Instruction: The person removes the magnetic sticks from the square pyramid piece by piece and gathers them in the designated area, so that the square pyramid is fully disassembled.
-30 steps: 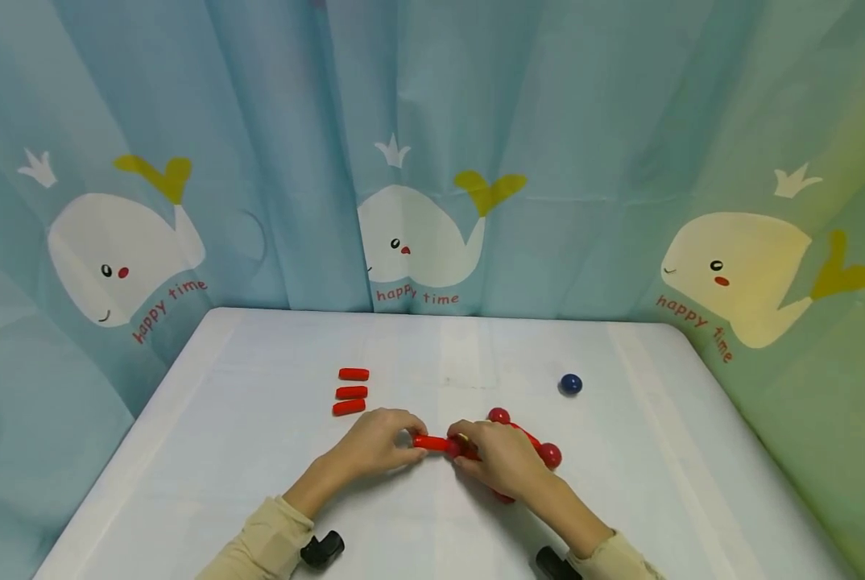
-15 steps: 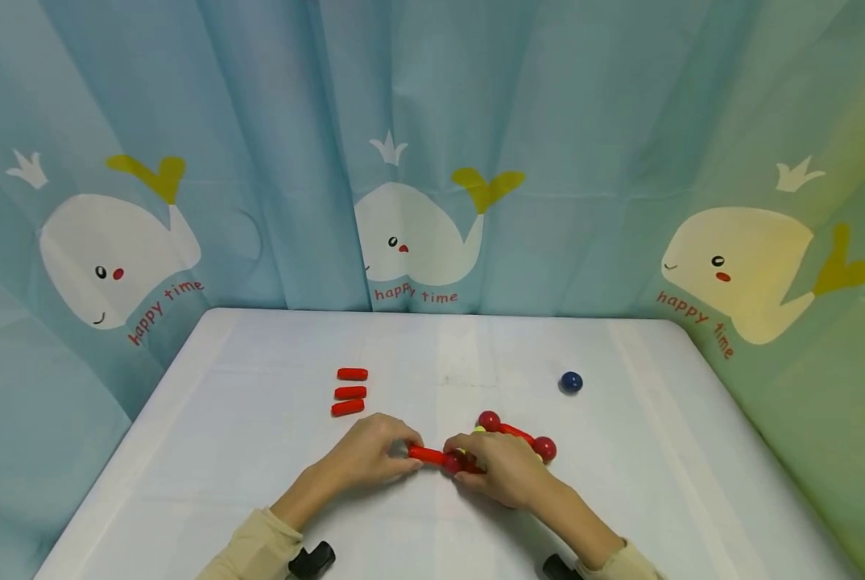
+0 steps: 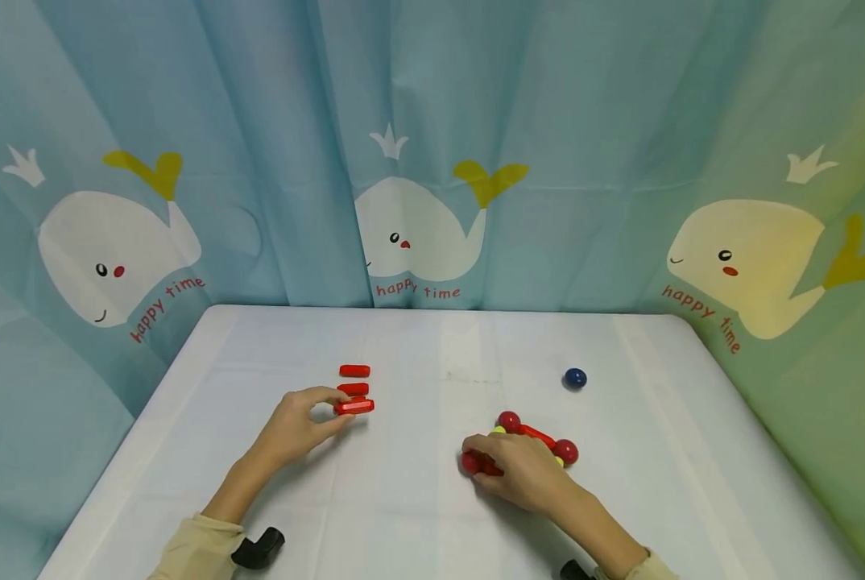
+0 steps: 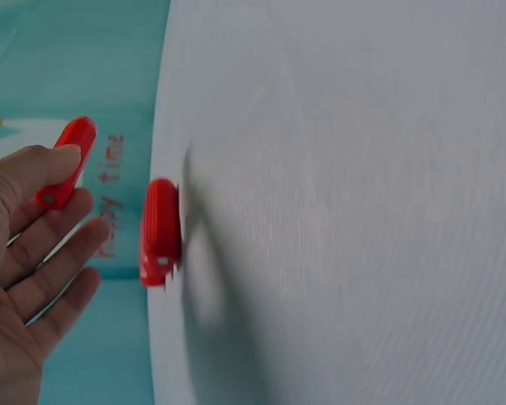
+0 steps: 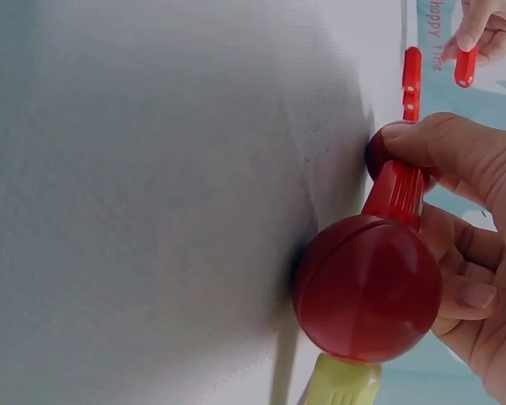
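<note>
My left hand (image 3: 295,425) pinches a short red rod (image 4: 72,160) between thumb and fingertips, raised off the table. In the head view this rod partly covers the nearest of the loose red rods (image 3: 353,389) lying on the table. My right hand (image 3: 523,471) grips a joined structure of dark red balls (image 5: 367,287), red rods and yellow-green rods (image 5: 344,381). Its thumb presses on the ball (image 3: 470,461) at the left corner, with a red rod (image 5: 395,192) beside the fingers. Part of the structure is hidden under the right hand.
A single dark blue ball (image 3: 574,379) lies on the white table (image 3: 432,354) at the back right. Behind the table's far edge hangs a blue-green curtain (image 3: 432,97) printed with whales. Black wrist devices (image 3: 258,549) sit by the sleeves.
My left hand has moved left with the red rod, away from the structure's corner ball, to beside the loose rods. The right hand and the structure have shifted slightly right.
</note>
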The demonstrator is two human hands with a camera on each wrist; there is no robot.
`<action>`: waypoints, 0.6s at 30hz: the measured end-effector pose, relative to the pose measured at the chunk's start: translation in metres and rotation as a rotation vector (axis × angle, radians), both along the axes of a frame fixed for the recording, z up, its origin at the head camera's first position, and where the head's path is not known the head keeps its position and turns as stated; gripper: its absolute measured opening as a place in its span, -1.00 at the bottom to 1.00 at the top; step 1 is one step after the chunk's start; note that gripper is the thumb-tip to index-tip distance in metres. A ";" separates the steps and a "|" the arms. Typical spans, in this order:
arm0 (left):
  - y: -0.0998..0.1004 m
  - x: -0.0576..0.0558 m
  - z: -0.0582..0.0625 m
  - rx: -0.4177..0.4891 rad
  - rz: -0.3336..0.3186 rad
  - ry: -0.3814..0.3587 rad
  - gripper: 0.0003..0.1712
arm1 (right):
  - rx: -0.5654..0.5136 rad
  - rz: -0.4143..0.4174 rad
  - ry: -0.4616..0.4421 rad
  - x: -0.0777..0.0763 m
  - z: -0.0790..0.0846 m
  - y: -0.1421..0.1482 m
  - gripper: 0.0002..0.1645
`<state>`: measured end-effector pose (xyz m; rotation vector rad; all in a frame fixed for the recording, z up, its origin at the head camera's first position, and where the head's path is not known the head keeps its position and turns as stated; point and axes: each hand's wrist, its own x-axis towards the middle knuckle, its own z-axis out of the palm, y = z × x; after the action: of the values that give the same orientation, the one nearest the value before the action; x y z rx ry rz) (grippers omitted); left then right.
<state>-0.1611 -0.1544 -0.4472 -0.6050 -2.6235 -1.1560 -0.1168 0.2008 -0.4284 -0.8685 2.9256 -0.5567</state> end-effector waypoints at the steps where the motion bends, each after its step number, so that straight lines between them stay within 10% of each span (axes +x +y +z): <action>1: -0.002 -0.001 0.000 0.007 0.019 0.002 -0.77 | 0.001 0.000 0.001 0.000 0.000 0.000 -0.57; 18: -0.032 -0.035 -0.010 -0.074 0.336 -0.122 -0.81 | -0.008 0.010 0.016 0.002 -0.001 0.001 -0.60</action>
<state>-0.1965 -0.1864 -0.4568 -0.0977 -2.7382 -1.0238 -0.1144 0.2013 -0.4297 -0.8926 2.9331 -0.5645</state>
